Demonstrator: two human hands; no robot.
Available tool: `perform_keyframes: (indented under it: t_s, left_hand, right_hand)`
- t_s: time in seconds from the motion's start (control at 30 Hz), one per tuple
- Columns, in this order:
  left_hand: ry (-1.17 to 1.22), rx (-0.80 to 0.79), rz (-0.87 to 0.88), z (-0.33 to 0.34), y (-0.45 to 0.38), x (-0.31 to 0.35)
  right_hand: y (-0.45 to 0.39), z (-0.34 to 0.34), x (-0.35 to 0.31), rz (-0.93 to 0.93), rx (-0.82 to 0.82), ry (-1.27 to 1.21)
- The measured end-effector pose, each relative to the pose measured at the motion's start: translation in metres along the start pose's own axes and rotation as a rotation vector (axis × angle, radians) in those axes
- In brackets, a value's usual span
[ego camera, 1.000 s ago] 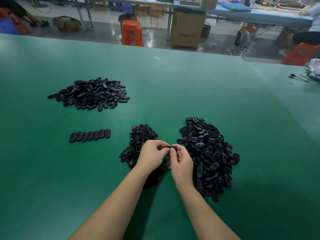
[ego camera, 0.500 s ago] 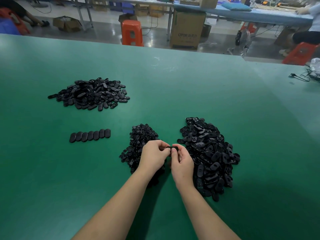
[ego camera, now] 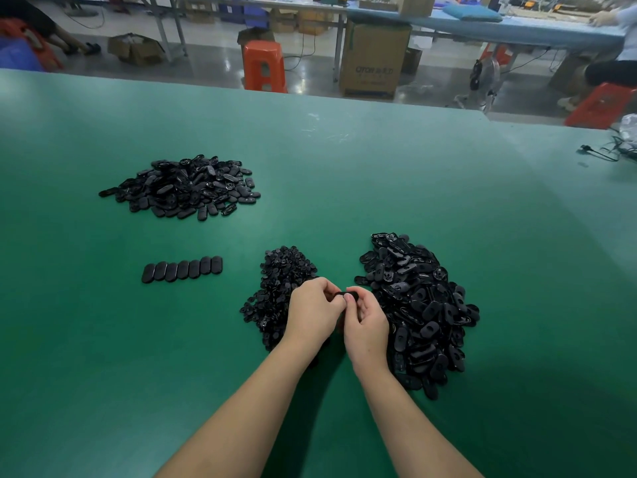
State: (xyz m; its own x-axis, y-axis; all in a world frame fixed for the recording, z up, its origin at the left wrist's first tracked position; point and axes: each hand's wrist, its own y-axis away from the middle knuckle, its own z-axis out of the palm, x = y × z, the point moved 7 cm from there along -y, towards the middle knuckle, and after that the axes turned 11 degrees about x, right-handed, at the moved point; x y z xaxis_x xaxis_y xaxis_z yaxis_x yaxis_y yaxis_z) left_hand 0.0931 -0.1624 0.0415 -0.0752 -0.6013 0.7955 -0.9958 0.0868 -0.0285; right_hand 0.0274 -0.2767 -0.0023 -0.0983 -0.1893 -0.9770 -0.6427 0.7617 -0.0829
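Part [ego camera: 345, 294], a small black oval, is pinched between both hands just above the table [ego camera: 379, 188], over the gap between the two near piles. The left hand [ego camera: 315, 310] curls its fingers round the part's left end. The right hand [ego camera: 367, 322] pinches the right end with thumb and forefinger. Each grip is closed tight on the same piece, so neither hand is the nearer. The part's long axis runs left to right, from one grip to the other, and the part lies at the fingertips, on the far side of both palms. The fingers hide its underside, so it cannot be told whether a smaller piece is being pressed into it. Judging by the layout, the piece would next go left, toward the row [ego camera: 182, 269] of ovals laid side by side, which is closer to the left hand. Counted: one part in hand, seven in the row, and three piles. The small pile [ego camera: 279, 281] lies just left of the hands, the right pile [ego camera: 417, 305] just right of them, and the far pile [ego camera: 186, 186] well apart at the far left.
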Motion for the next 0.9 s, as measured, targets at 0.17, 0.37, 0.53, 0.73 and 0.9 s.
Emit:
perform_keyframes:
  t_s: [0.17,0.37,0.53,0.73,0.9]
  left_hand:
    - [-0.001,-0.026,0.028,0.001,0.0,-0.001]
    - [-0.041,-0.035,0.089,-0.001,0.001,-0.001]
    - [-0.103,-0.005,0.238,-0.003,0.005,0.004]
    - [-0.367,-0.028,0.524,-0.002,0.009,0.003]
    - [-0.326,0.245,0.434,-0.055,-0.005,-0.02]
  right_hand:
    - [0.0,0.0,-0.002,-0.029,0.0,0.011]
    - [0.0,0.001,-0.002,-0.046,-0.024,0.054]
    - [0.0,0.002,-0.004,-0.056,-0.027,0.085]
    - [0.001,0.004,-0.005,-0.047,-0.042,0.106]
    - [0.004,0.004,-0.006,-0.008,-0.074,0.073]
